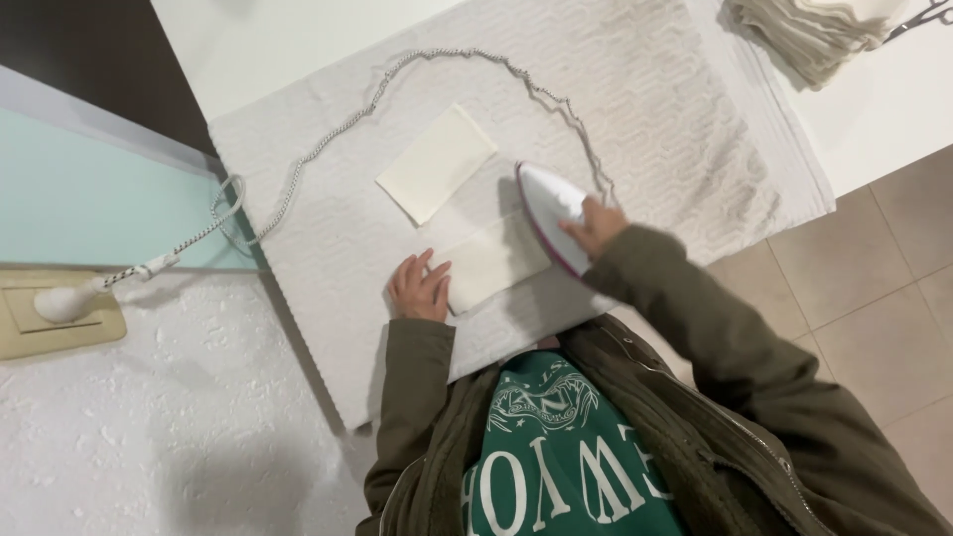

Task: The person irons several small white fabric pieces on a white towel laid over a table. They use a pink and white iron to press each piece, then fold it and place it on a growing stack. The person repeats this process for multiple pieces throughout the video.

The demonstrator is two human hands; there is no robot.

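My right hand (pixel 596 226) grips the handle of a white iron with a purple edge (pixel 549 208), which rests on a pale folded cloth (pixel 491 260). Flat on the near corner of that same cloth lies my left hand (pixel 420 288), fingers spread. A second folded cream cloth (pixel 437 162) lies just beyond, to the left of the iron. Both cloths sit on a white textured towel (pixel 675 129) spread over the table.
The iron's braided cord (pixel 328 139) loops across the towel to a plug in a beige wall socket (pixel 60 308) at left. A stack of folded cloths (pixel 809 35) and scissors (pixel 923 18) sit at the far right corner. Tiled floor lies right.
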